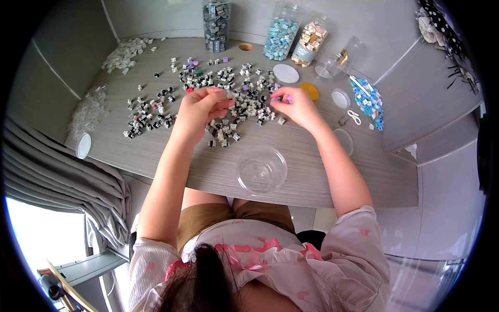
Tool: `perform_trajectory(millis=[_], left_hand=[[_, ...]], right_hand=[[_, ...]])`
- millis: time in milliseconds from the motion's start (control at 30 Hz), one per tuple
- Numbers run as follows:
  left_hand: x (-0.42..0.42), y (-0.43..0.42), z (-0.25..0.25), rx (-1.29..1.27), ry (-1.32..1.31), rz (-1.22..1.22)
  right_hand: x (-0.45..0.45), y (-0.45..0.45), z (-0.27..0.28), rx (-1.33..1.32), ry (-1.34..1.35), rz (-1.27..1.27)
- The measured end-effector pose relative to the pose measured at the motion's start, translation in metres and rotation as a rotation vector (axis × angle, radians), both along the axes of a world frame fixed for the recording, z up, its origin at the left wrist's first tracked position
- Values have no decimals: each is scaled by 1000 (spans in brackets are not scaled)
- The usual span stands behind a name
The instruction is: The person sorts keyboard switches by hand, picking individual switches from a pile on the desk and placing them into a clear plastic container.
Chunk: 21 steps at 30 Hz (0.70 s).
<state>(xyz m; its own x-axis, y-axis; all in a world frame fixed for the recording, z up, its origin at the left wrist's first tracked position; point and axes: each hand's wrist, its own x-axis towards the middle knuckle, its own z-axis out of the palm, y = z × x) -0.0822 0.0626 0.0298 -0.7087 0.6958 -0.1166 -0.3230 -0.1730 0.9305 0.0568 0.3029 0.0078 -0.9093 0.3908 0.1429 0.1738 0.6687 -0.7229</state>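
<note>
Small keyboard switches (244,109), mostly black and white with a few purple, red and green, lie in a loose spread over the grey desk. Above their left part is my left hand (201,112), its fingers curled toward the thumb; whatever may be between the fingertips is too small to make out. At the right edge of the spread, my right hand (296,106) is closed around small purple switches (283,99) that show at its fingertips. Between my forearms, a clear round tub (261,170) stands near the desk's front edge.
Jars of grey pieces (216,26), blue pieces (281,39) and cream pieces (310,41) stand at the back. White pieces (126,54) and transparent pieces (89,112) lie left. Blue pieces (369,104), white-handled scissors (354,117) and a yellow lid (309,92) lie right.
</note>
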Motion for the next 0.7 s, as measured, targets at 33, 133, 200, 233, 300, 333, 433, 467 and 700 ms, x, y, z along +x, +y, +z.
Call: perform_trajectory(millis=[33, 133, 200, 233, 300, 333, 433, 467, 700], left_hand=[[-2, 1, -4, 121, -134, -65], [7, 7, -10, 347, -549, -103], [18, 16, -11, 433, -692, -132], [24, 18, -10, 489, -761, -177], [36, 26, -4, 509, -868, -178], [47, 29, 7, 394, -693, -70], [40, 28, -3, 541, -826, -102], [27, 23, -27, 752, -854, -304], [26, 25, -23, 489, -962, 54]], right_hand=[[0, 0, 4, -212, 42, -34], [3, -6, 34, -725, 202, -29], [3, -32, 58, -911, 362, 126], [-1, -47, 61, -691, 399, 136], [-9, -84, 68, -329, 458, 184], [-12, -99, 72, -186, 480, 226], [-21, -112, 65, 409, 522, 275], [-22, -115, 62, 496, 522, 317], [-23, -105, 56, -54, 427, 346]])
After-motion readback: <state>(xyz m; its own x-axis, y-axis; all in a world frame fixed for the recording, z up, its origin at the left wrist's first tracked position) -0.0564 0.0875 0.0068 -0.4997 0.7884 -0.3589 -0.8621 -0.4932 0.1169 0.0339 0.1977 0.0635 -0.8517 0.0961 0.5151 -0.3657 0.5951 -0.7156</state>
